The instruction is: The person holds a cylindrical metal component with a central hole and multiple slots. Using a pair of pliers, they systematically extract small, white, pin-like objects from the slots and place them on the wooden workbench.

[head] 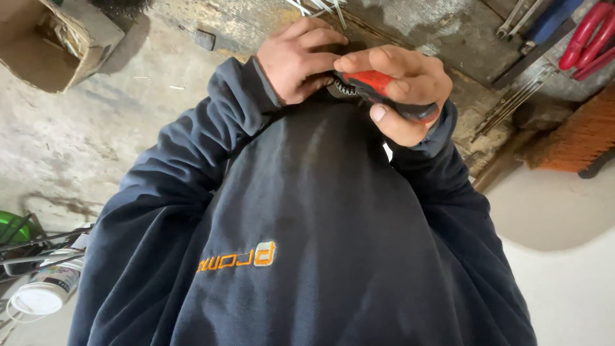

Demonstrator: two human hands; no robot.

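Hands meet close against the chest, above the front of a dark navy sweatshirt [307, 211] with small orange lettering stitched low on it. The right hand [400, 86] is wrapped around a tool with a red-and-black plastic handle [378, 83], thumb pressed beneath the grip and fingers curled over the top, so it is clamped firmly on the handle. The left hand [298, 57] is curled shut right beside it, knuckles up, its fingers touching the tool's front end, where a small toothed or coiled metal part [343, 88] just peeks out between the two hands (too hidden to tell exactly what it is). Whether the left hand grips that part or only steadies it cannot be told.

Behind the hands lies a worn, stained wooden workbench [442, 29]. At its upper right rest red-handled pliers [586, 38], alongside some long grey metal tools [516, 16]. Below these, at the right edge, sits a brush with orange bristles [576, 138]. A few thin pale metal rods [320, 6] lie at the top edge, just above the left hand.

To the upper left stands an open brown cardboard box [51, 38] on a rough concrete floor [70, 141]. In the lower left corner a white plastic tub [48, 288] lies near a green round object [16, 224] and some dark wires.
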